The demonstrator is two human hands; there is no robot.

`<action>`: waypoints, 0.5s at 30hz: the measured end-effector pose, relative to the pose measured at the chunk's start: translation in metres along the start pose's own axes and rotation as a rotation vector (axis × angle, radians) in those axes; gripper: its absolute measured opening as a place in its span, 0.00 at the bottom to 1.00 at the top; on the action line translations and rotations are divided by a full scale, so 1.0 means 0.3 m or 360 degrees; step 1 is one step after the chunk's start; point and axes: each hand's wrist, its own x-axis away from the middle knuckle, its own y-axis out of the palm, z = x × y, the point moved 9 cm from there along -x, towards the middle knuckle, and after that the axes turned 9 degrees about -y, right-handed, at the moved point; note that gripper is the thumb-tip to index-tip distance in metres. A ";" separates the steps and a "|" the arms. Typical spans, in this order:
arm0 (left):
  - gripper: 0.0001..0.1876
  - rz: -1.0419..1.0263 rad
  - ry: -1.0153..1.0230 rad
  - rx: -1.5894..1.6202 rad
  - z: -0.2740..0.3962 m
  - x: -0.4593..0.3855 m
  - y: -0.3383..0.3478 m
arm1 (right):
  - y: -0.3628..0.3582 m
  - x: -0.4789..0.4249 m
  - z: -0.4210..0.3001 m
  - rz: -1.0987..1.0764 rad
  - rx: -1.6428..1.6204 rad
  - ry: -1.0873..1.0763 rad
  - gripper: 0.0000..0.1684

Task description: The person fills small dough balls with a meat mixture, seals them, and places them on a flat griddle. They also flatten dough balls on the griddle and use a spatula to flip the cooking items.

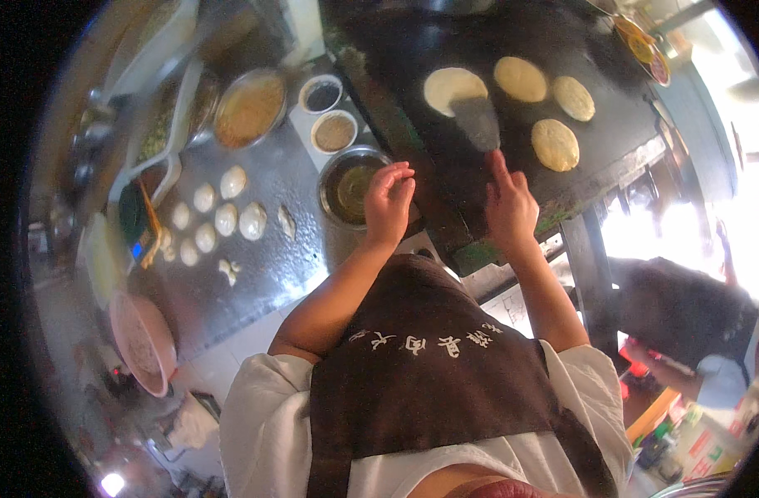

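My right hand (512,208) grips a broad metal spatula (477,124), index finger stretched along it. The spatula's blade overlaps the lower edge of a pale round flatbread (452,89) on the dark griddle (442,168). Three more flatbreads lie to its right: a light golden one (520,79), a smaller one (574,98) and a browner one (555,145). My left hand (387,205) hovers loosely curled at the right rim of a metal bowl of yellowish liquid (351,187). Nothing shows between its fingers.
Several dough balls (253,221) sit on the shiny metal worktop (286,267) at left. Behind the bowl stand a cup of tan grains (334,132), a cup of dark contents (321,94) and a basin of brownish filling (250,109). A pink basin (143,342) is lower left.
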 end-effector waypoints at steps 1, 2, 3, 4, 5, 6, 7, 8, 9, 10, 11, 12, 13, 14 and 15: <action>0.07 0.0034 0.0013 -0.0042 0.011 0.023 -0.016 | -0.015 -0.031 -0.013 0.0108 -0.0059 -0.0029 0.35; 0.07 0.0058 0.0069 -0.0101 0.028 0.044 -0.032 | -0.009 -0.069 -0.014 0.0116 -0.0027 0.0018 0.35; 0.07 0.0090 0.0043 -0.0154 0.028 0.057 -0.052 | 0.014 -0.101 -0.022 0.0012 0.0030 0.0011 0.35; 0.07 0.0126 0.0029 -0.0206 0.027 0.072 -0.082 | 0.032 -0.120 -0.030 -0.0086 0.0064 -0.0027 0.35; 0.07 0.0182 0.0059 -0.0269 0.030 0.083 -0.116 | 0.051 -0.138 -0.035 -0.0169 0.0097 -0.0060 0.35; 0.07 0.0241 -0.0053 -0.0207 0.003 0.102 -0.162 | 0.031 -0.137 -0.045 -0.0058 0.0114 -0.0140 0.35; 0.07 0.0388 -0.0062 -0.0225 -0.012 0.112 -0.221 | 0.029 -0.135 -0.037 -0.0037 0.0003 -0.0152 0.35; 0.07 0.0484 -0.0088 -0.0170 -0.036 0.133 -0.277 | 0.032 -0.126 -0.018 -0.0029 -0.0003 -0.0089 0.36; 0.07 0.0576 -0.0100 -0.0115 -0.065 0.158 -0.333 | 0.025 -0.116 -0.015 0.0025 -0.0038 -0.0115 0.36; 0.07 0.0662 -0.0113 0.0021 -0.100 0.187 -0.389 | 0.053 -0.109 -0.001 -0.0102 -0.0005 -0.0055 0.37; 0.08 0.0725 -0.0176 -0.0027 -0.139 0.214 -0.449 | 0.082 -0.093 0.005 -0.0242 0.0056 0.0004 0.37; 0.09 0.0785 -0.0176 0.0034 -0.173 0.236 -0.506 | 0.069 -0.087 -0.023 -0.0156 0.0046 -0.0059 0.38; 0.10 0.0868 -0.0176 0.0070 -0.201 0.256 -0.583 | 0.041 -0.081 -0.114 0.0046 -0.0187 -0.0369 0.36; 0.11 0.0963 -0.0224 -0.0006 -0.230 0.270 -0.673 | 0.041 -0.070 -0.191 0.0060 -0.0576 -0.0561 0.34; 0.13 0.1046 -0.0233 -0.0067 -0.250 0.268 -0.761 | 0.040 -0.062 -0.240 0.0138 -0.1115 -0.0533 0.33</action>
